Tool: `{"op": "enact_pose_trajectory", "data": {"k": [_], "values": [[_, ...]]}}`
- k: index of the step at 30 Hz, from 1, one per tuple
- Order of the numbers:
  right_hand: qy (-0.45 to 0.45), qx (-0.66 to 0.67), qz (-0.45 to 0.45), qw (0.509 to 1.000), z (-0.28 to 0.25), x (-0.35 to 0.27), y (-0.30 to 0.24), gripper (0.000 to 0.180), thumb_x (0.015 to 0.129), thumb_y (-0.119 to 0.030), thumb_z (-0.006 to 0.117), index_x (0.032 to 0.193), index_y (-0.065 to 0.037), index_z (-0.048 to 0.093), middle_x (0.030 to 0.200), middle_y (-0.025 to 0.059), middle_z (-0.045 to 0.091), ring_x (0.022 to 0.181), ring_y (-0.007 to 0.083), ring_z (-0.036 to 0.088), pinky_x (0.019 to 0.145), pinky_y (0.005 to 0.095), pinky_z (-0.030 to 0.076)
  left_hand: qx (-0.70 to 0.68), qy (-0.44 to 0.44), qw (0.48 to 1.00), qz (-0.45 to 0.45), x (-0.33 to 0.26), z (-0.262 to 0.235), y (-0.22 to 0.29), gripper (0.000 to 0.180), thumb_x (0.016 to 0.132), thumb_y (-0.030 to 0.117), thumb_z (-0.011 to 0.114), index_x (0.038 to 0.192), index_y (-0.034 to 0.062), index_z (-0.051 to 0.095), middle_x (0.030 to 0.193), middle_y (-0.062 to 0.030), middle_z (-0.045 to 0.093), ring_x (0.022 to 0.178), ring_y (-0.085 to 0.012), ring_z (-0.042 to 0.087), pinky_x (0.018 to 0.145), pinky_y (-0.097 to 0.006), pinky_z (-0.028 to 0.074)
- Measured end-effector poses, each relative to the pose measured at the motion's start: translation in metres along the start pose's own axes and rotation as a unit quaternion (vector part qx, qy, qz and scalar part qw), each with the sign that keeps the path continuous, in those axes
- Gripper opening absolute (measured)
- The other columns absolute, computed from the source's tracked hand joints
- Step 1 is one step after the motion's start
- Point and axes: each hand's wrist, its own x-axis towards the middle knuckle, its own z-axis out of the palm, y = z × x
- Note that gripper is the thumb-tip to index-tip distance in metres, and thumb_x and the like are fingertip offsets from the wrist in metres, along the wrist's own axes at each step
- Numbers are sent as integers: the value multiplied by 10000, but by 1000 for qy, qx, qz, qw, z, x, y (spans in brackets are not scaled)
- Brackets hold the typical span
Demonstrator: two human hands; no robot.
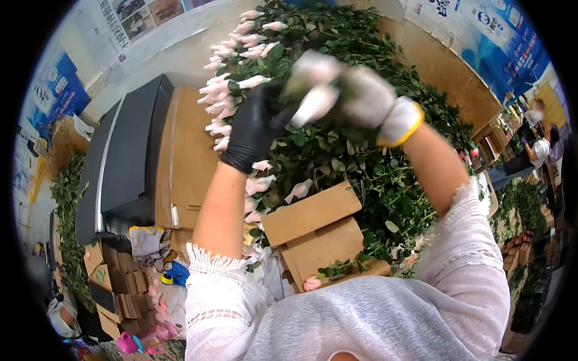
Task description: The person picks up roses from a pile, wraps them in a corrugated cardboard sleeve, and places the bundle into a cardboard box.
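Observation:
My left hand [256, 123], in a black glove, reaches up over the heap of roses. Its fingers are curled at the green base of a pale pink rose [315, 67], which is blurred. My right hand [368, 99] wears a whitish glove with a yellow cuff and is smeared by motion. It looks closed round the stem end of another rose [316, 104] in a white netted sleeve, whose head points toward my left thumb. Behind both hands lies the big pile of leafy rose stems [361, 144], with sleeved pink heads [220, 99] along its left side.
A folded brown cardboard piece [313, 216] lies close to me, a loose pink rose [312, 283] at its lower edge. At left stand large dark sheets [135, 141] and brown cardboard [186, 144]. Below them are a pale glove [147, 240] and stacked cartons [123, 289]. Another person [536, 153] is at far right.

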Motion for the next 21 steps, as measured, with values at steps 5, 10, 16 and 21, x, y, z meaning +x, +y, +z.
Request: {"op": "enact_pose_trajectory", "data": {"k": [5, 10, 16, 21], "values": [[216, 295, 217, 905, -103, -24, -43, 329, 813, -112, 616, 1137, -61, 631, 806, 107, 676, 621, 180, 647, 517, 331, 527, 80, -270, 950, -134, -98, -6, -138, 392, 840, 220, 673, 1223, 152, 622, 1187, -162, 633, 1084, -341, 601, 916, -391, 479], [174, 146, 204, 952, -127, -63, -63, 350, 777, -102, 636, 1125, -69, 643, 830, 111, 684, 650, 203, 657, 554, 340, 534, 214, -245, 939, -110, -131, 9, -180, 368, 773, 193, 747, 1078, 19, 639, 1052, -182, 642, 1002, -349, 604, 866, -411, 492], [-51, -28, 184, 981, -81, -115, -117, 378, 734, -91, 661, 1111, -80, 657, 858, 115, 694, 685, 231, 670, 599, 350, 541, 129, -142, 970, -149, -96, -38, -135, 296, 772, 133, 742, 1035, 6, 695, 913, -187, 696, 824, -305, 675, 758, -365, 520], [-300, -47, 176, 936, 1, -137, -143, 402, 698, -82, 681, 1099, -89, 668, 882, 119, 702, 715, 255, 681, 637, 359, 548, -98, 97, 955, -264, -156, -70, -73, 203, 843, 3, 666, 1041, -43, 662, 1002, -100, 702, 891, -140, 640, 816, -282, 508]]}}
